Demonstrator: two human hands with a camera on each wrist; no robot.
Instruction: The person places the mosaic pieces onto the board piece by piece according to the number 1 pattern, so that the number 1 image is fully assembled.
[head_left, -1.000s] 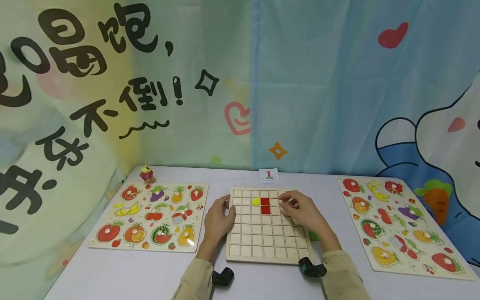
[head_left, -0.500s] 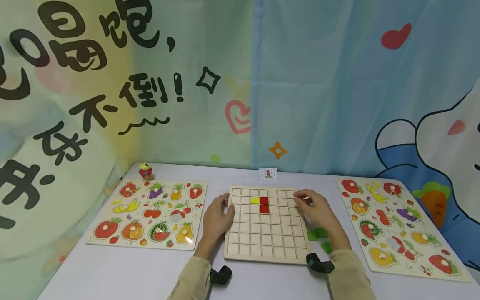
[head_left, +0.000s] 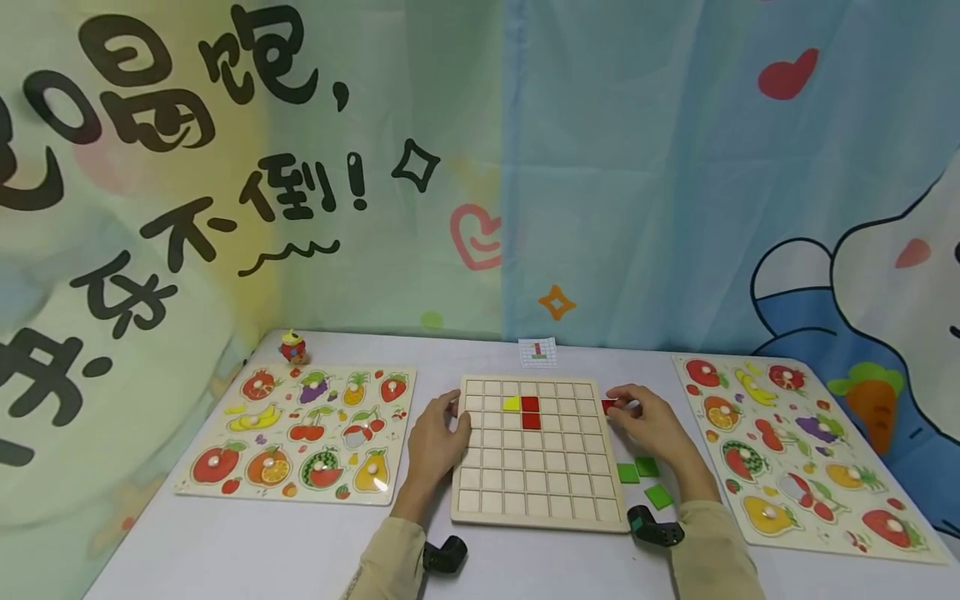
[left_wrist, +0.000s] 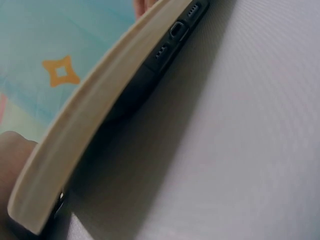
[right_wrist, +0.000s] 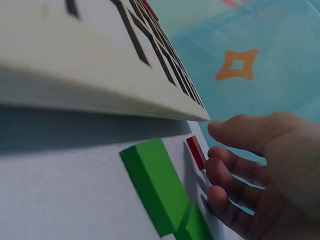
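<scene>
A wooden grid board (head_left: 502, 481) stands in the middle of the table, holding a yellow piece (head_left: 512, 404) and two red square tiles (head_left: 530, 403) in its upper cells. My left hand (head_left: 437, 437) holds the board's left edge, its thumb along the rim. Past the right edge, my right hand (head_left: 648, 421) reaches down beside another red tile (head_left: 607, 407). The right wrist view shows that red tile (right_wrist: 196, 152) on the table close to the fingertips, with the thumb apart from it. Several green tiles (head_left: 645, 467) lie below the right hand.
A small pattern card (head_left: 537, 352) is behind the board. Fruit puzzle boards lie left (head_left: 285, 408) and right (head_left: 806, 450). A toy figure (head_left: 293, 347) stands at the back left. A dark device with a port (left_wrist: 177, 31) sits under the grid board.
My right hand has moved right, from over the board's right side to the red tile beyond its edge, uncovering the green tiles. The left hand stays at the board's left edge.
</scene>
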